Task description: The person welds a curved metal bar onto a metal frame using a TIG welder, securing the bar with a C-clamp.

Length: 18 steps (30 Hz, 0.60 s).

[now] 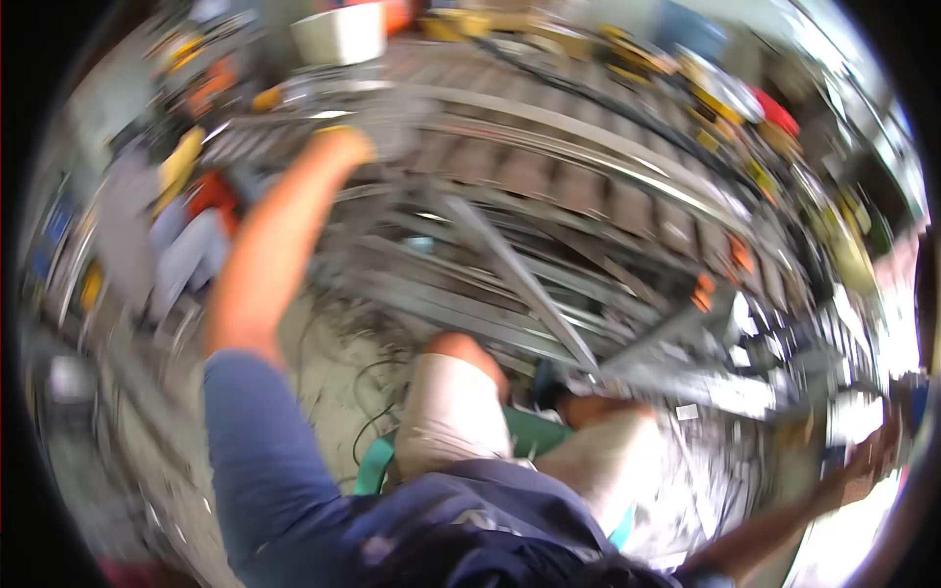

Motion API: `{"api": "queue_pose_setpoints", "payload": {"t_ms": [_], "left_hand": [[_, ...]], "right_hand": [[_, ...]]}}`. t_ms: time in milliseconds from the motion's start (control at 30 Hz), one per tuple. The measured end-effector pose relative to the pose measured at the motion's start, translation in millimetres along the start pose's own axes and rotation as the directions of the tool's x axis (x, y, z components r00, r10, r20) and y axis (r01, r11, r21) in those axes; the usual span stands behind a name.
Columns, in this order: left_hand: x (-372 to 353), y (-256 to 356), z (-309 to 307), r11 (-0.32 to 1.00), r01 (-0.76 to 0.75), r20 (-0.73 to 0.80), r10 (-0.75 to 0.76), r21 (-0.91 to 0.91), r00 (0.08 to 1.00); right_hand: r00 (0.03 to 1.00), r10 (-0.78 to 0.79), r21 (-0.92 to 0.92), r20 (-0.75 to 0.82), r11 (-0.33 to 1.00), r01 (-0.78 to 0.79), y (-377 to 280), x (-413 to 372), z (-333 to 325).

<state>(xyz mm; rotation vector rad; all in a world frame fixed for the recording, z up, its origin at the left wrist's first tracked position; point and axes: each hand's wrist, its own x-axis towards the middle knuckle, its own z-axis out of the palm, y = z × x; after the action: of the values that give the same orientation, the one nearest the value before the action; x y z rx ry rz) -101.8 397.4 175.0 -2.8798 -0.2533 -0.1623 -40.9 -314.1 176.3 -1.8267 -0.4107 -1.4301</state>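
My left arm reaches up and forward to the metal-framed bench (470, 220). My left hand (348, 142) is at the bench's left end, beside a grey smeared shape (397, 122); its fingers are lost in motion blur. Out to the far right, low in the view, my right hand (877, 451) is stretched away from my body, near a bright white area. Blur hides its fingers and anything in them.
A white container (340, 34) stands behind the bench. Yellow and red items lie along the back right. Dark cables (377, 402) run over the floor by my knees. A green seat (534, 431) is under me. Grey and orange cloth-like shapes (186, 235) are at left.
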Motion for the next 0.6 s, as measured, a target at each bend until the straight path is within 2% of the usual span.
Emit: {"api": "queue_pose_setpoints", "payload": {"t_ms": [33, 67, 100, 133, 167, 200, 233, 333, 367, 467, 600], "left_hand": [[4, -26, 33, 0.983, -0.132, -0.251, 0.097, -0.128, 0.963], [15, -46, 49, 0.989, -0.121, -0.221, 0.137, 0.088, 0.966], [16, -56, 61, 0.984, -0.178, -0.353, 0.176, 0.027, 0.919], [4, -34, 34, 1.0, -0.018, -0.202, 0.019, 0.003, 0.979], [7, -67, 61, 0.983, -0.18, -0.366, 0.157, -0.028, 0.917], [-2, -66, 63, 0.987, -0.152, -0.459, 0.11, -0.056, 0.882], [3, -87, 74, 0.993, -0.079, -0.384, 0.038, -0.091, 0.923], [-1, -113, 99, 0.999, -0.028, -0.446, 0.007, -0.041, 0.895], [-3, -120, 102, 0.996, 0.037, -0.391, -0.068, -0.085, 0.918], [-6, -141, 117, 0.998, 0.015, -0.471, -0.044, -0.066, 0.881], [-10, -122, 101, 0.991, 0.088, -0.451, -0.123, -0.099, 0.884]], "right_hand": [[0.994, 0.104, -0.032, 0.014, 0.994, -0.104, 3, -7, -4], [0.999, -0.037, -0.066, 0.015, 0.997, 0.038, 3, -8, 1], [0.999, 0.042, -0.032, -0.004, 0.999, -0.042, -6, -13, 6], [1.0, 0.029, 0.051, -0.009, 0.998, -0.029, -3, -19, 7], [0.997, -0.06, 0.026, 0.049, 0.998, 0.059, -3, -20, 7], [0.997, -0.065, -0.016, 0.036, 0.998, 0.065, -16, -23, 14], [0.998, -0.046, 0.008, 0.038, 0.999, 0.045, -25, -25, 20], [0.997, -0.013, 0.045, 0.071, 0.999, 0.01, -29, -29, 27], [0.996, -0.008, 0.048, 0.085, 0.999, 0.004, -28, -30, 29], [0.996, 0.005, 0.053, 0.093, 0.999, -0.01, -29, -30, 38], [0.993, 0.066, 0.141, 0.1, 0.987, -0.08, -33, -36, 50]]}}
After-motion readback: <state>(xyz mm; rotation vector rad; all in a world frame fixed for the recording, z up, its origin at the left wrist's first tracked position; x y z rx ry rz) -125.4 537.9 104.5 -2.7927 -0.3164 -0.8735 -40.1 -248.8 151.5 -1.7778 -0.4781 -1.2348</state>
